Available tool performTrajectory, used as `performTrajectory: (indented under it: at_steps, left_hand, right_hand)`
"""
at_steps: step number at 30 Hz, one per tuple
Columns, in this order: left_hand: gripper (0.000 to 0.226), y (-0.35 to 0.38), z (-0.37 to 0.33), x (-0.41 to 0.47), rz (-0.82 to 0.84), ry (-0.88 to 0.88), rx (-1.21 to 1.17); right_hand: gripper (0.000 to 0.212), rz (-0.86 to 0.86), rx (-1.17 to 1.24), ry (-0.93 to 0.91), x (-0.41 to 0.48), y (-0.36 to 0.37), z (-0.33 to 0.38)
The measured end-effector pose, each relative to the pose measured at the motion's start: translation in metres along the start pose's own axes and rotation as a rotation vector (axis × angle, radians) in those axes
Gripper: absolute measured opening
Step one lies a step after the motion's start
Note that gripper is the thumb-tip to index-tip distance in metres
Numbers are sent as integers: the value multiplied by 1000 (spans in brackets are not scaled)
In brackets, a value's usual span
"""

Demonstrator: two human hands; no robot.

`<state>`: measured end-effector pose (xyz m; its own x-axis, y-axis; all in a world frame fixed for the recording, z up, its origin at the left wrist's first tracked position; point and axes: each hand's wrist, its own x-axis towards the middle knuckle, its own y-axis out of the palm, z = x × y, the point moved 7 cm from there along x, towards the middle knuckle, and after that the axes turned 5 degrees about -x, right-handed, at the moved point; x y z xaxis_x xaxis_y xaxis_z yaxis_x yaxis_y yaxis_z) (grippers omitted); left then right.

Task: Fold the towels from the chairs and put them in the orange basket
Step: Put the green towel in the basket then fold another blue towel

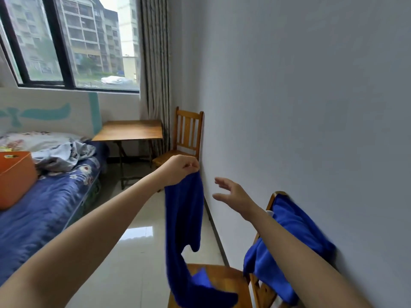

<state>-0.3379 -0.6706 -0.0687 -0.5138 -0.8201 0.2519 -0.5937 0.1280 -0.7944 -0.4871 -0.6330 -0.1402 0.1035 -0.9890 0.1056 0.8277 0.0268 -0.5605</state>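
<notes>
My left hand [181, 168] pinches the top corner of a blue towel [183, 221] and holds it up; the towel hangs down, its lower end trailing onto the seat of the near wooden chair [220, 278]. To its right, my right hand [233, 193] hovers with fingers spread, holding nothing and not touching the towel. A second blue towel [293, 232] is draped over that chair's backrest against the wall. The orange basket [15, 178] sits on the bed at the far left.
A bed [44, 210] with a blue floral cover and crumpled clothes runs along the left. A wooden table [131, 130] and another wooden chair [189, 134] stand under the window. The white wall [311, 107] is close on the right. Glossy tiled floor [138, 241] lies between.
</notes>
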Motion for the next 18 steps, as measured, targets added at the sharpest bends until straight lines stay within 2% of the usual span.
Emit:
performTrajectory:
  at_steps: [2, 4, 6, 8, 10, 12, 14, 16, 18]
  left_hand:
    - [20, -2, -13, 1, 45, 47, 25]
    - [19, -4, -19, -1, 59, 69, 15]
    - [18, -9, -19, -4, 42, 53, -21]
    - [16, -13, -10, -10, 52, 17, -29]
    - [16, -12, 2, -18, 90, -17, -9]
    - [11, -15, 12, -25, 101, -44, -4]
    - [9, -25, 13, -28, 105, -55, -22]
    - [12, -35, 9, -31, 153, -69, -57]
    - [15, -46, 10, -35, 187, -93, -114]
  right_hand:
    - [50, 102, 105, -63, 8, 12, 29]
    - [27, 191, 164, -92, 15, 25, 48]
    - [13, 165, 163, -101, 20, 27, 54]
    - [15, 104, 135, -104, 27, 22, 57]
    - [15, 123, 43, -131, 31, 18, 61]
    - [11, 252, -73, -130, 32, 25, 65]
    - [21, 383, -132, -89, 30, 33, 59]
    - [34, 451, -126, -33, 26, 37, 45]
    - [30, 495, -127, 4, 21, 39, 29]
